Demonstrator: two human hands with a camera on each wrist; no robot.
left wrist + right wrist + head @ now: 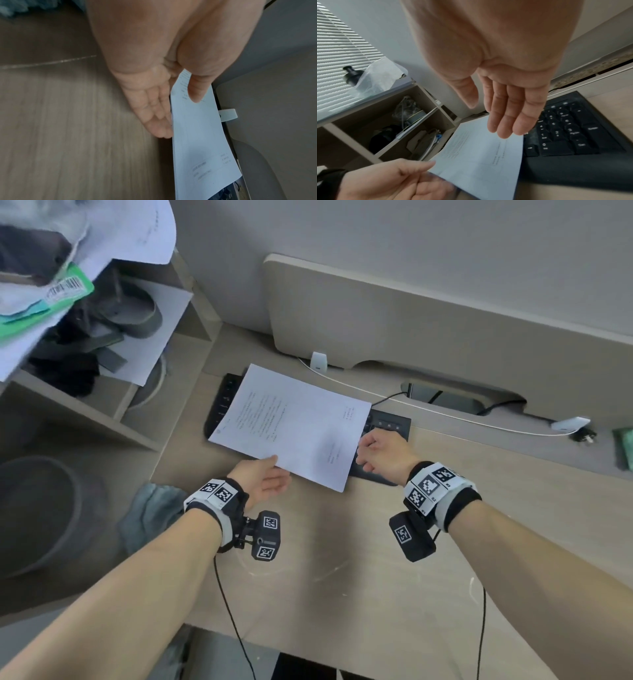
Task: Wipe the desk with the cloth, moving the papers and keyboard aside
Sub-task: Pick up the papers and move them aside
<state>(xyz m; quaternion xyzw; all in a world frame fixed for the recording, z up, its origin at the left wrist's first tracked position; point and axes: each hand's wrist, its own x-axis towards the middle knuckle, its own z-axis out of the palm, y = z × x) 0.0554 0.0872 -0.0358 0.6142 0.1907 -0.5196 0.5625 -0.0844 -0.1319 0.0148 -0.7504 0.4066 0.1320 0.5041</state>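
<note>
A stack of white printed papers [291, 426] lies tilted across a black keyboard [388, 422] on the wooden desk [342, 604]. My left hand [270, 474] pinches the papers' near edge. In the left wrist view the thumb [197, 92] is on top of the papers [202, 135] and the fingers [154, 115] are underneath. My right hand [373, 450] hovers open over the keyboard's right end, beside the papers' right edge. Its fingers [510, 121] are straight above the papers [479, 162] and the number keys [565, 128], holding nothing. A grey-blue cloth [150, 515] lies crumpled at the desk's left edge.
An open shelf unit [102, 344] full of clutter stands at the left, with a grey bin [37, 515] below it. A raised board [411, 320] runs along the back. A white cable [445, 414] and plug [570, 424] lie behind the keyboard. White smears [329, 573] mark the desk.
</note>
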